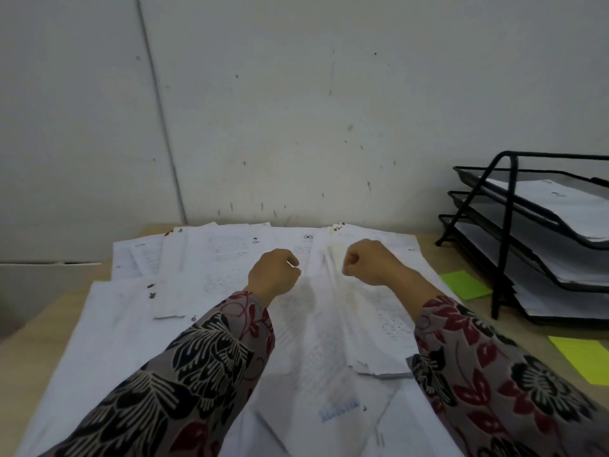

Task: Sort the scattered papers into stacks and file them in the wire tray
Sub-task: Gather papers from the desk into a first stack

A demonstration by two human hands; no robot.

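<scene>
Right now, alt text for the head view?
The person's left hand and right hand, both curled into fists, are held over scattered papers covering a wooden desk. A black three-tier wire tray holding paper stands at right, with green sticky notes beside it.

A stained grey-white wall (pixel 296 110) rises behind the light wooden desk (pixel 26 341).

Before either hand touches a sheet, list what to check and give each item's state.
1. Left hand free: ok, curled, holding nothing.
2. Right hand free: ok, curled, holding nothing.
3. Papers stacked: not ok, scattered and overlapping on the desk.
4. Wire tray in view: ok, at the desk's right.
5. Room in the tray's tiers: cannot tell, all three already hold paper.
</scene>
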